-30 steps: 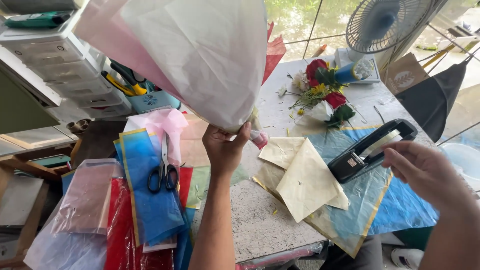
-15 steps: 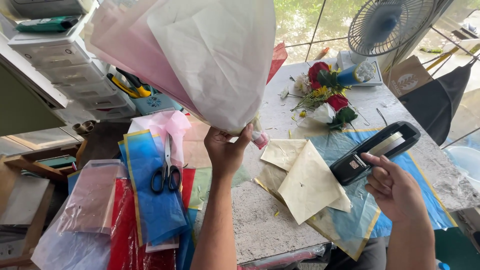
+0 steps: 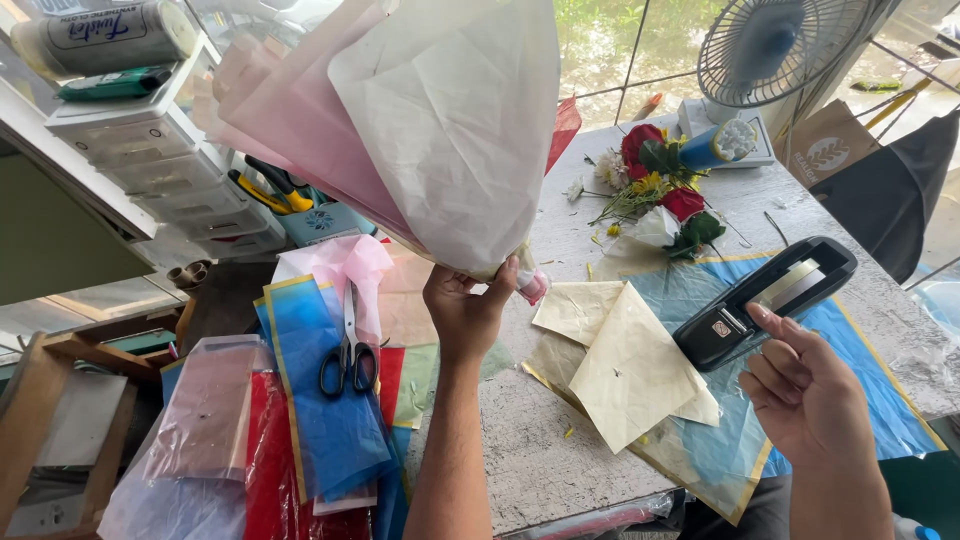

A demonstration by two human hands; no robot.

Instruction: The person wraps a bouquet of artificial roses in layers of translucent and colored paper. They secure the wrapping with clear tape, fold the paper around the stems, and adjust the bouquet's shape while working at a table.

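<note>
Left hand (image 3: 468, 312) grips gathered base of paper-wrapped bouquet (image 3: 420, 130), holds it raised above tabletop (image 3: 530, 460), pink and white wrap fanning upward. Right hand (image 3: 805, 395) curled around black stapler (image 3: 765, 300), thumb on its near end, stapler's far end over blue sheet (image 3: 880, 400). Cream tissue sheets (image 3: 625, 365) lie below, scissors (image 3: 348, 350) left on blue paper. Risk: one-handed grip loosens, wrap layers slide apart or bouquet tips; thin tissue likely tears if squeezed hard.

Paper-wrapped bouquet (image 3: 420, 130), pink and white, held raised, cone flaring upward. Black stapler (image 3: 765, 300) tilted above blue sheet.
</note>
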